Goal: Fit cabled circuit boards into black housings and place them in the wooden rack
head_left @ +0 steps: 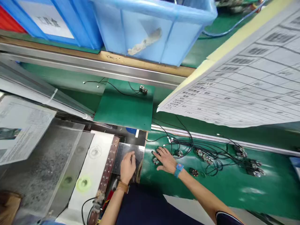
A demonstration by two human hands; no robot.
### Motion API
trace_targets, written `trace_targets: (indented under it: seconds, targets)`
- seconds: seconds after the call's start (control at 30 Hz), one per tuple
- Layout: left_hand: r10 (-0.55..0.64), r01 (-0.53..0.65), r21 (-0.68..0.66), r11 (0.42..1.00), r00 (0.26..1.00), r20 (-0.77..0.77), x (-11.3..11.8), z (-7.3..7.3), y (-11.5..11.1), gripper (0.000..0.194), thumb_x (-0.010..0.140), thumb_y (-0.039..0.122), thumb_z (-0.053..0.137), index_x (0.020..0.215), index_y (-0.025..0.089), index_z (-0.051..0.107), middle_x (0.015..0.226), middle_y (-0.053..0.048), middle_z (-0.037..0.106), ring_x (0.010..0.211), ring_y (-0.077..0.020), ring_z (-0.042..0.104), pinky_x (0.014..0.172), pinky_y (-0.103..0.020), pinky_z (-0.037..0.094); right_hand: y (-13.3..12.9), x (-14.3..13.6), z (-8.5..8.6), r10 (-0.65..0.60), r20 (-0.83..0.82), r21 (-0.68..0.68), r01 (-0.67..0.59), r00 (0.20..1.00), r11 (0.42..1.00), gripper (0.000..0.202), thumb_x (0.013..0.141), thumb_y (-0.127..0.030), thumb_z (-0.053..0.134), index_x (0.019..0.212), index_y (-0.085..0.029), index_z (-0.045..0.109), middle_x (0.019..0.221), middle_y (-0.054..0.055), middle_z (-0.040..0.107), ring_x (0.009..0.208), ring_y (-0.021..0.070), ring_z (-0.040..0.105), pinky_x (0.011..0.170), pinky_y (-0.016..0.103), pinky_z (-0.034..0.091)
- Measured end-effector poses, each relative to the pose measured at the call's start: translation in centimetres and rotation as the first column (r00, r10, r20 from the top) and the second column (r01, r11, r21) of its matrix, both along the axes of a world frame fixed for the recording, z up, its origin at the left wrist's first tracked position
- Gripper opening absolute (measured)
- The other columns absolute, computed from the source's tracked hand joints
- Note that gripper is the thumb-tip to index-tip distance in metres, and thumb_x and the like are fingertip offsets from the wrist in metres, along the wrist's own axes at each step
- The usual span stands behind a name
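My right hand (167, 161) is over the green work surface with its fingers spread, holding nothing visible. Just by its fingertips and thumb lies a small round motor-like part (155, 160). Beyond the fingers, another such part (180, 153) sits among black cables. My left hand (128, 167) hovers over or rests on a smooth grey plate (140, 150), its fingers loosely bent and the thumb apart; nothing shows in it. More round parts with black cables (203, 156) lie to the right of my right hand, and one single part (194, 172) is near my right forearm.
At the left, a white strip (93, 162) with ring marks runs beside a brown drilled bar (110, 165). Blue bins (150, 34) stand on the shelf above. A printed sheet (234, 84) hangs low at the right. A green board (126, 106) carries another cabled part (142, 89).
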State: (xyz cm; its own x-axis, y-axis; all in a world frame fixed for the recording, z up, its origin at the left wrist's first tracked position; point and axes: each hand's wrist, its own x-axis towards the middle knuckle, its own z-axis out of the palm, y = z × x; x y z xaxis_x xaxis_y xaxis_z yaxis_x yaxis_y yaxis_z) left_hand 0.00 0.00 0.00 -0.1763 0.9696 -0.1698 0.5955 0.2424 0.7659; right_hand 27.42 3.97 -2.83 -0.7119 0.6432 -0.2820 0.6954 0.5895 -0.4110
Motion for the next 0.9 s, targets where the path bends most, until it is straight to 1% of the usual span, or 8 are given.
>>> trace_targets:
  seconds: [0.17,0.27,0.43,0.5,0.63,0.73,0.8,0.9]
  targets:
    - [0.02,-0.02,0.009,1.0,1.0,0.019,2.5,0.3,-2.2,0.033,0.096,0.028,0.042,0.102,0.015,0.071,0.102,-0.016,0.077,0.094,-0.0304,0.073,0.086,-0.047,0.058,-0.7,-1.2,-1.0,0.061,-0.091,-0.001,-0.062,0.994,0.998,0.049,0.089,-0.026,0.071,0.136,-0.015,0.061,0.119,0.017,0.068,0.127,0.0333,0.054,0.114,0.055,0.038]
    - [0.045,-0.045,0.003,0.999,0.998,0.033,2.4,0.3,-2.8,0.032,0.095,0.028,0.043,0.102,0.015,0.071,0.103,-0.016,0.077,0.095,-0.0301,0.073,0.086,-0.047,0.058,-1.4,0.0,-0.2,0.026,-0.227,0.005,-0.026,0.974,1.0,0.04,0.095,-0.031,0.064,0.132,-0.018,0.063,0.116,0.014,0.071,0.122,0.0292,0.059,0.112,0.049,0.043]
    - [0.097,-0.095,-0.019,0.995,0.993,0.067,1.3,0.3,-3.4,0.031,0.094,0.031,0.045,0.102,0.016,0.071,0.103,-0.016,0.077,0.093,-0.0296,0.074,0.086,-0.046,0.059,-3.3,3.3,2.8,-0.246,-0.45,0.027,0.288,0.858,0.957,0.043,0.102,-0.042,0.048,0.139,-0.021,0.055,0.112,0.013,0.071,0.104,0.0263,0.067,0.089,0.042,0.056]
    - [0.117,-0.115,-0.031,0.993,0.99,0.083,1.1,0.4,-3.5,0.031,0.094,0.032,0.046,0.102,0.015,0.071,0.103,-0.016,0.077,0.092,-0.0302,0.074,0.085,-0.047,0.058,-2.9,4.3,4.3,-0.463,-0.562,-0.016,0.551,0.685,0.834,0.046,0.105,-0.04,0.041,0.145,-0.019,0.046,0.095,0.01,0.069,0.082,0.0225,0.067,0.071,0.037,0.056]
    - [0.137,-0.132,-0.043,0.99,0.982,0.129,1.7,0.5,-3.2,0.031,0.093,0.032,0.046,0.103,0.015,0.07,0.104,-0.017,0.077,0.094,-0.031,0.073,0.086,-0.049,0.058,0.2,4.6,8.6,-0.676,-0.732,-0.359,0.798,0.081,0.485,0.042,0.104,-0.052,0.043,0.132,-0.023,0.054,0.064,-0.006,0.046,0.049,0.0106,0.041,0.051,0.025,0.041]
    - [0.112,-0.11,-0.021,0.994,0.976,0.187,3.2,1.7,-2.1,0.03,0.092,0.027,0.049,0.114,0.017,0.068,0.111,-0.014,0.076,0.102,-0.028,0.072,0.091,-0.045,0.057,2.0,2.9,13.2,-0.694,-0.711,-0.595,0.625,-0.116,0.505,0.046,0.093,-0.062,0.06,0.119,-0.024,0.062,0.072,-0.004,0.051,0.05,0.007,0.035,0.053,0.024,0.038]
    - [0.063,-0.072,0.024,0.997,0.964,0.26,4.7,3.5,-0.9,0.039,0.089,0.022,0.053,0.127,0.018,0.062,0.126,-0.013,0.071,0.118,-0.0267,0.067,0.104,-0.045,0.052,2.4,0.9,16.5,-0.738,-0.672,-0.665,0.491,-0.063,0.563,0.052,0.085,-0.065,0.069,0.116,-0.023,0.065,0.079,0.0,0.057,0.053,0.0072,0.038,0.052,0.025,0.038]
    - [-0.105,0.06,0.123,0.991,0.908,0.406,7.5,7.4,0.8,0.057,0.084,0.017,0.06,0.141,0.02,0.052,0.146,-0.013,0.058,0.14,-0.0285,0.05,0.119,-0.05,0.038,2.4,-2.1,21.3,-0.789,-0.578,-0.747,0.256,0.206,0.614,0.064,0.08,-0.07,0.071,0.118,-0.019,0.065,0.085,0.005,0.061,0.055,0.0095,0.044,0.048,0.024,0.038]
